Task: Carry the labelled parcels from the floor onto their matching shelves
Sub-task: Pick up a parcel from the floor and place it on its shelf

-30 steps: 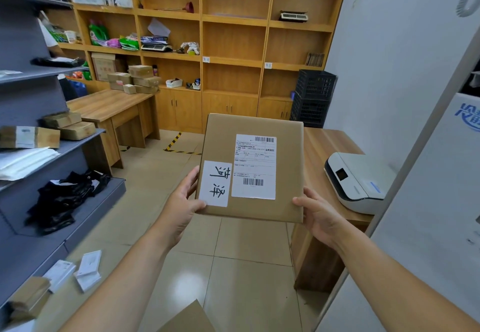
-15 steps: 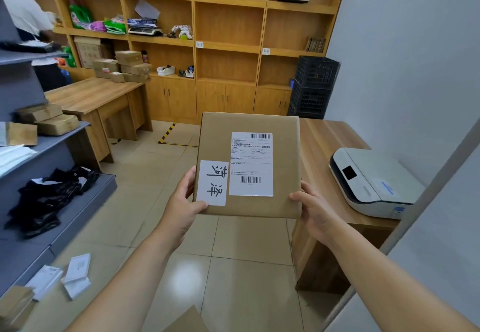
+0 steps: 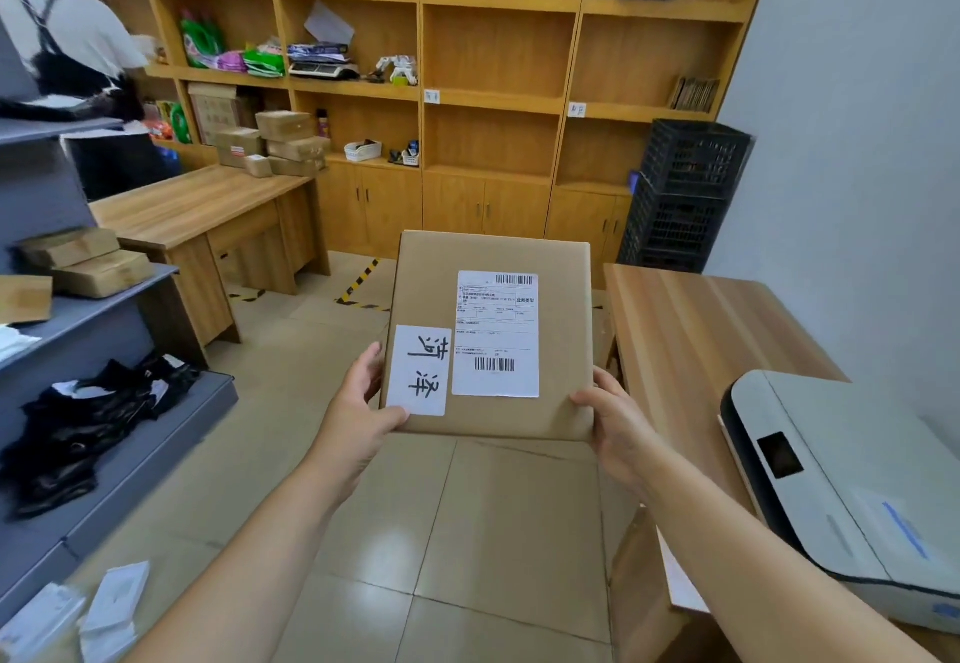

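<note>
A flat brown cardboard parcel is held up in front of me, face toward the camera. It carries a white shipping label with barcodes and a white sticker with two handwritten characters. My left hand grips its lower left corner, and my right hand grips its lower right corner. Behind it stands a wooden wall shelf unit with small white tags on two shelf edges. Several white flat parcels lie on the floor at the lower left.
A grey metal rack on the left holds brown boxes and black bags. A wooden desk with a white printer stands on the right. Another desk, a person and stacked black crates stand further back.
The view has advanced toward the wooden shelves and turned slightly right. Both hands keep the same grip on the parcel. The person at the far left has come further into view.
</note>
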`<move>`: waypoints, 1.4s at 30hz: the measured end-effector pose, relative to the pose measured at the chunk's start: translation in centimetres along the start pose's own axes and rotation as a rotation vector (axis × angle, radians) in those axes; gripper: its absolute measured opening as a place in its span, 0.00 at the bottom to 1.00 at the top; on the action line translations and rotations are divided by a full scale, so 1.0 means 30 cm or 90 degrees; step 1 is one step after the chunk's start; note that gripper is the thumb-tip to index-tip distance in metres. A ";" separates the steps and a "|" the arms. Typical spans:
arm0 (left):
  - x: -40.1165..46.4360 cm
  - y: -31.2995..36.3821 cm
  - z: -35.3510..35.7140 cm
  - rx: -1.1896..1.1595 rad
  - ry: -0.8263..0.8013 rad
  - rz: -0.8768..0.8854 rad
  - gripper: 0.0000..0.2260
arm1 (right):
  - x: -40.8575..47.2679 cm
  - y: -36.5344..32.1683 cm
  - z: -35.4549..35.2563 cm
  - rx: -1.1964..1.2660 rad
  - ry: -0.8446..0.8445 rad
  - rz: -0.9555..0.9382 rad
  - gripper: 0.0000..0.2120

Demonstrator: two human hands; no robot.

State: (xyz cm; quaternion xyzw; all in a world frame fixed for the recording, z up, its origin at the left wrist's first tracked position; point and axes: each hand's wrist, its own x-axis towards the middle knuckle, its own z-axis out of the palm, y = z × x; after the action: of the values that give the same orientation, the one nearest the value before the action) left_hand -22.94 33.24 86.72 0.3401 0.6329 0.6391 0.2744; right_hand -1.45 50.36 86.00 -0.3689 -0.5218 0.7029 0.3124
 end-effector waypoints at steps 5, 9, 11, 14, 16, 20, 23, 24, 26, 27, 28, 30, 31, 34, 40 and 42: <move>0.234 -0.021 0.083 0.014 0.019 -0.010 0.34 | 0.268 -0.067 -0.038 0.005 -0.008 -0.012 0.29; 0.420 -0.034 0.097 0.022 0.026 -0.019 0.34 | 0.460 -0.103 -0.012 -0.014 0.000 -0.026 0.23; 0.525 -0.047 0.098 0.020 0.027 -0.017 0.34 | 0.561 -0.116 0.005 -0.029 0.005 -0.029 0.23; 0.702 -0.077 0.088 0.019 0.017 -0.014 0.33 | 0.725 -0.142 0.034 -0.059 0.010 -0.042 0.24; 0.835 -0.097 0.076 0.011 0.006 -0.011 0.33 | 0.840 -0.168 0.062 -0.069 0.018 -0.053 0.24; 1.130 -0.107 0.027 0.005 -0.020 -0.007 0.32 | 1.083 -0.233 0.152 -0.081 0.050 -0.075 0.25; 1.357 -0.110 -0.026 0.009 -0.039 -0.013 0.33 | 1.261 -0.274 0.232 -0.089 0.075 -0.079 0.25; 1.429 -0.109 -0.041 0.011 -0.042 -0.015 0.34 | 1.316 -0.285 0.257 -0.093 0.085 -0.082 0.25; 1.565 -0.111 -0.059 0.014 -0.050 -0.013 0.34 | 1.420 -0.303 0.300 -0.104 0.104 -0.092 0.25; 1.627 -0.112 -0.061 0.015 -0.054 -0.012 0.34 | 1.467 -0.312 0.316 -0.108 0.112 -0.096 0.25; 1.682 -0.116 -0.061 0.017 -0.055 -0.014 0.33 | 1.510 -0.320 0.329 -0.109 0.119 -0.098 0.25; 1.789 -0.130 -0.055 0.021 -0.061 -0.025 0.34 | 1.595 -0.338 0.344 -0.112 0.130 -0.098 0.24; 1.843 -0.139 -0.051 0.024 -0.066 -0.028 0.34 | 1.641 -0.347 0.348 -0.116 0.134 -0.099 0.24; 2.005 -0.168 -0.035 0.033 -0.080 -0.034 0.34 | 1.797 -0.360 0.347 -0.121 0.142 -0.102 0.24; 2.327 -0.206 0.008 0.076 -0.073 -0.027 0.34 | 2.151 -0.383 0.350 -0.170 0.128 -0.101 0.30; 2.456 -0.209 0.020 0.101 -0.066 -0.026 0.34 | 2.286 -0.405 0.354 -0.170 0.121 -0.105 0.30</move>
State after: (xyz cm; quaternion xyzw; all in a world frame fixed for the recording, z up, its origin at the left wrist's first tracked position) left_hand -68.50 91.49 86.91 0.3805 0.6732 0.5630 0.2916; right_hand -46.28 104.72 86.43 -0.4279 -0.6071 0.5615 0.3647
